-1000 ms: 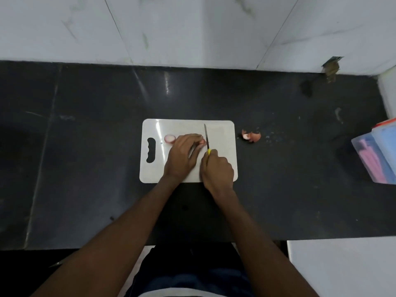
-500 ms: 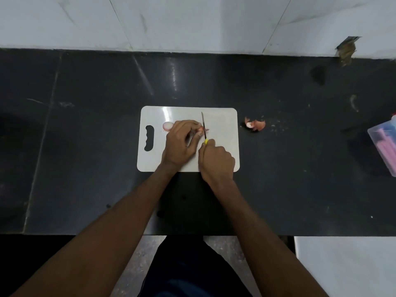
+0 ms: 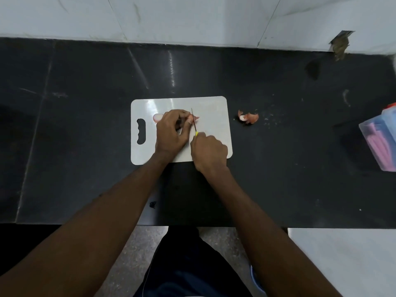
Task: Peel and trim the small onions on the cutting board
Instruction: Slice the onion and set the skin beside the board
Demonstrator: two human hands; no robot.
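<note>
head view: the left hand (image 3: pixel 171 131) covers most of a small onion (image 3: pixel 194 119) on the white cutting board (image 3: pixel 216 110), its fingers (image 3: pixel 184 114) curled and pinching the bulb; only a pinkish end shows to the right of the blade. the onion's long axis runs left to right, as far as can be judged. the right hand (image 3: pixel 209 151) grips a knife (image 3: pixel 193 122) whose yellow handle is nearly all hidden; the thin blade points away from the person, across the onion. a second, pale onion (image 3: pixel 157 117) lies partly hidden behind the left hand. onion peel (image 3: pixel 248 118) lies on the black counter (image 3: pixel 85 125), apart from the board. a clear container (image 3: pixel 380 138) is cut off at the right edge.
</note>
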